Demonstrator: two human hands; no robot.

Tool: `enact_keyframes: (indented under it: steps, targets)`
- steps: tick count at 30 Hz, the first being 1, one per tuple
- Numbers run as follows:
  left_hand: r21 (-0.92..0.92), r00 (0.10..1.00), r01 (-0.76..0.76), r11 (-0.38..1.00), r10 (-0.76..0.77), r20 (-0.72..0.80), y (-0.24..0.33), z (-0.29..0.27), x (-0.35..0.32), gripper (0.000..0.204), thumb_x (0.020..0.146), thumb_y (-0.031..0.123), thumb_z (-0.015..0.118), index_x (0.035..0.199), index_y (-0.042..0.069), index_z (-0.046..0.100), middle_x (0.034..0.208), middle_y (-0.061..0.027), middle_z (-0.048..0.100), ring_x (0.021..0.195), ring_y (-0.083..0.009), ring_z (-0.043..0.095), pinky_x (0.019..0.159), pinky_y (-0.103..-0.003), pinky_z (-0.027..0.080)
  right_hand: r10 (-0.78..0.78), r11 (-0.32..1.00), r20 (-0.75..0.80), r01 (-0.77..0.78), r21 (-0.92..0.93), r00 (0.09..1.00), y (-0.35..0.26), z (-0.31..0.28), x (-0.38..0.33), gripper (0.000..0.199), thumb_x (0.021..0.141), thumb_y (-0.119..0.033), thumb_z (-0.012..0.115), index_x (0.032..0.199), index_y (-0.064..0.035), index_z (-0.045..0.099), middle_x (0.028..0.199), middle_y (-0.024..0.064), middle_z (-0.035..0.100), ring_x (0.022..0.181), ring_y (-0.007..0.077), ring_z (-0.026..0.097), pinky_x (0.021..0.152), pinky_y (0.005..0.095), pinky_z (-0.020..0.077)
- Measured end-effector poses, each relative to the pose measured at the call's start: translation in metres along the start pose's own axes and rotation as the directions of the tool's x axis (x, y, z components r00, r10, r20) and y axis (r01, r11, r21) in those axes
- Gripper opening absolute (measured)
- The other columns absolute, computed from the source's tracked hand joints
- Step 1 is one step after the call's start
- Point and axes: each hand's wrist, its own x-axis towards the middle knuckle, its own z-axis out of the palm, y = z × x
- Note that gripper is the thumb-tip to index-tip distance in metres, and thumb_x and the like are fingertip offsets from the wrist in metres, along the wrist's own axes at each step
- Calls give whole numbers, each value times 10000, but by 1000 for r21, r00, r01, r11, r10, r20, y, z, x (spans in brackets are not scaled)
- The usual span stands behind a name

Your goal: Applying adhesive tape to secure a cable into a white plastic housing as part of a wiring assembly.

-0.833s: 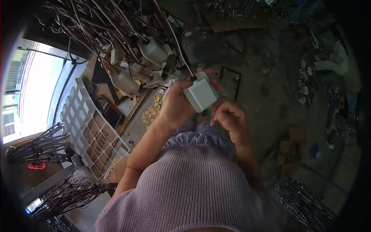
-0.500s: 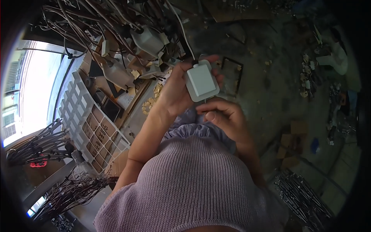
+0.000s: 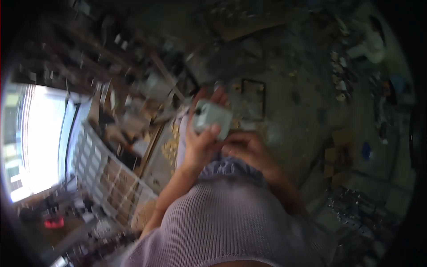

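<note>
A white, rectangular plastic housing (image 3: 214, 116) with a rounded rim lies in my left hand (image 3: 198, 147), whose thumb presses on its near side while the fingers reach beyond its far edge. Closed and curled, my right hand (image 3: 250, 150) is at the housing's near right corner, its fingertips against or very near it. What those fingertips pinch, if anything, is hidden and blurred. A dark spot shows at the housing's upper left corner; no cable can be made out clearly there. Motion smears the whole picture.
On my left, a grey grid rack (image 3: 113, 178) leans beside a cluttered bench with cardboard scraps. A dark rectangular frame (image 3: 263, 100) lies on the floor ahead. An open cardboard box (image 3: 337, 155) and a bundle of metal parts (image 3: 356, 207) stand at the right.
Both hands and the housing have come nearer and to the left, and the housing is turned. My left thumb now lies over it. The view has shifted and blurred.
</note>
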Motion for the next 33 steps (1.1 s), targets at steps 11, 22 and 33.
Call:
enact_keyframes:
  steps: [11,22,33]
  targets:
    - [-468,931,361,807,-338,136,24,-16,4,691,825,67,590,1434,22,267,1056,-75,458,1040,-235,512,1108,-449,329,-266,888,104,285,-360,958,-2,3,1,316,851,-257,711,1059,-20,690,999,106,679,950,189,643,865,292,487]
    - [293,978,156,943,-105,-182,26,-11,-3,640,715,136,719,1288,70,443,996,-54,510,968,-178,508,917,-446,504,-203,972,-127,216,95,971,46,-29,20,136,934,-142,595,997,-33,542,860,29,613,788,103,605,690,247,473]
    - [662,979,139,736,-2,-204,11,-24,1,672,708,50,657,1350,38,457,988,-17,570,914,-135,568,875,-311,489,-193,978,-259,165,-128,947,7,-55,15,482,754,-70,644,1172,-84,404,859,18,510,714,98,490,631,241,433]
